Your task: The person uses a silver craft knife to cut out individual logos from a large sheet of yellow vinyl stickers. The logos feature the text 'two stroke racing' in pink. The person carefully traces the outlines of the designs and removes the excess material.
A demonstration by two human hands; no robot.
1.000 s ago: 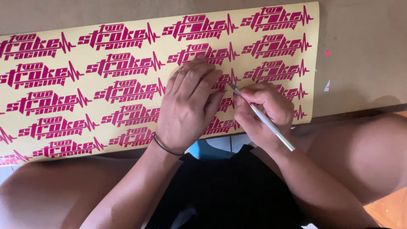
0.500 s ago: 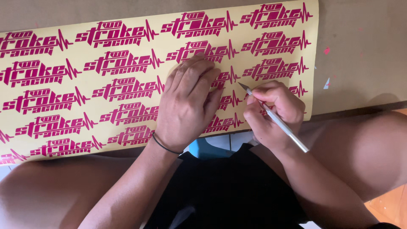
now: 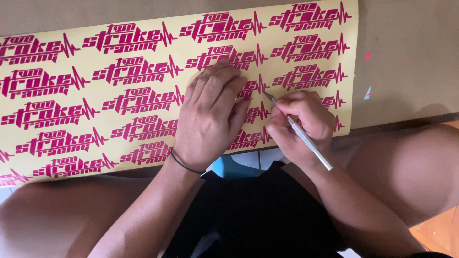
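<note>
A yellow sticker sheet printed with rows of magenta decals lay across the brown board. The left hand pressed flat on it, fingers spread and holding nothing. Just right, the right hand gripped a silver craft knife, blade tip touching the sheet.

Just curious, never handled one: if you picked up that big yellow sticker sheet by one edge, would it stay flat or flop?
The yellow sticker sheet looks thin, so it would probably droop and feel light. The left hand lies flat on it beside the craft knife, hinting it may slide otherwise. Its near edge overhangs the board, so it likely bends easily.
</note>
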